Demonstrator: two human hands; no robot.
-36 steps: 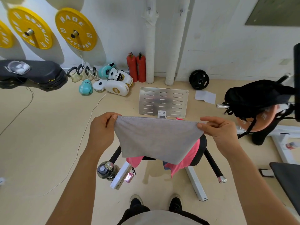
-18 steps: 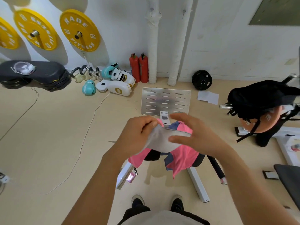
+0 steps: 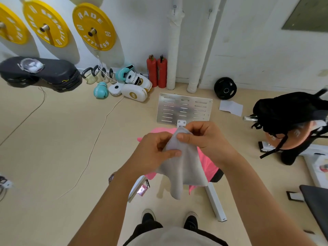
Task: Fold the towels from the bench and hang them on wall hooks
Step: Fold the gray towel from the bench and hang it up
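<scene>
A grey towel (image 3: 184, 167) hangs folded in front of me, its top corners pinched together. My left hand (image 3: 156, 150) grips its upper left edge and my right hand (image 3: 204, 139) pinches the top right beside it; the two hands nearly touch. Below and behind the grey towel lies a pink towel (image 3: 207, 164) draped over the bench (image 3: 217, 175), mostly hidden by my hands and the grey cloth. Two small hooks (image 3: 174, 7) sit high on the wall near the white pipes.
A perforated metal plate (image 3: 184, 108) lies on the floor ahead. Red fire extinguishers (image 3: 157, 71), boxing gloves and pads (image 3: 131, 86) and kettlebells line the wall. A black bag (image 3: 291, 110) rests on equipment to the right. Yellow weight plates (image 3: 94, 26) hang upper left.
One second ago the grey towel was stretched wide between my hands. My hands have since come together, folding it in half, and it now hangs down from them.
</scene>
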